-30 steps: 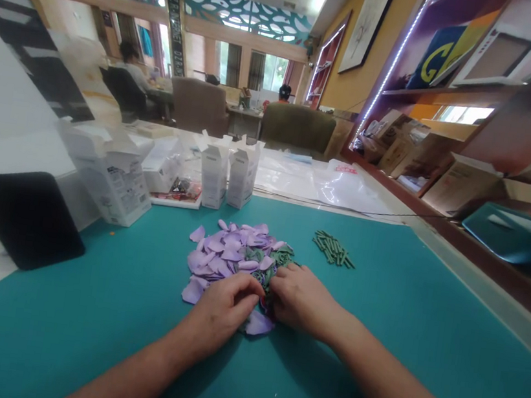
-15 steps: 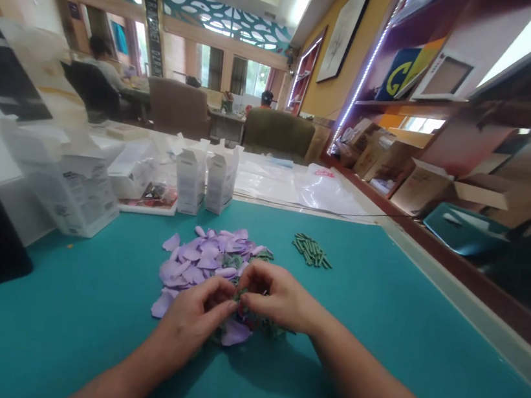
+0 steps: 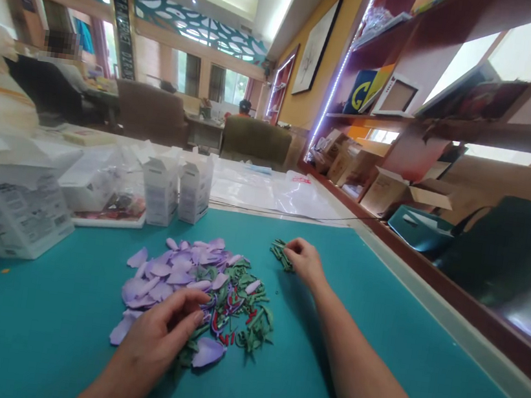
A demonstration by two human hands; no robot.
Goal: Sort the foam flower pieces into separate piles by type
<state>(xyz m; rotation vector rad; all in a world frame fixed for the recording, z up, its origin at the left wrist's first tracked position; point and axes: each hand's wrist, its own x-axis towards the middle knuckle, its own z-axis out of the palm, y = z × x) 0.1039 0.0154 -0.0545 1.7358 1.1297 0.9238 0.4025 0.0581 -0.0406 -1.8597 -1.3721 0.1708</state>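
Since the earlier frame, the right hand [image 3: 307, 262] has left the left hand's side and moved across to the small heap of green sticks [image 3: 279, 251], while the left hand [image 3: 165, 324] has stayed by the mixed pile; the view has turned to the right. The sticks lie right of the pile, partly covered by the right hand's bent fingers; whether its grip has closed on one, I cannot tell. The left grip is slightly apart at thumb and forefinger, over the pile's near side. There, purple petals [image 3: 181, 267] lie heaped to the left, green leaf pieces [image 3: 258, 330] to the right, with small red pieces [image 3: 227, 338] among them. Everything rests on a green mat [image 3: 58, 322] covering the desk [image 3: 422, 290]. Beyond the petals stand two slim white boxes [image 3: 160, 193], a white tray [image 3: 116, 222] and, farther left, a larger white box [image 3: 31, 217]. Clear plastic [image 3: 290, 196] lies past the mat's far edge. Behind are chairs [image 3: 256, 142], and shelves [image 3: 393, 121] line the right.
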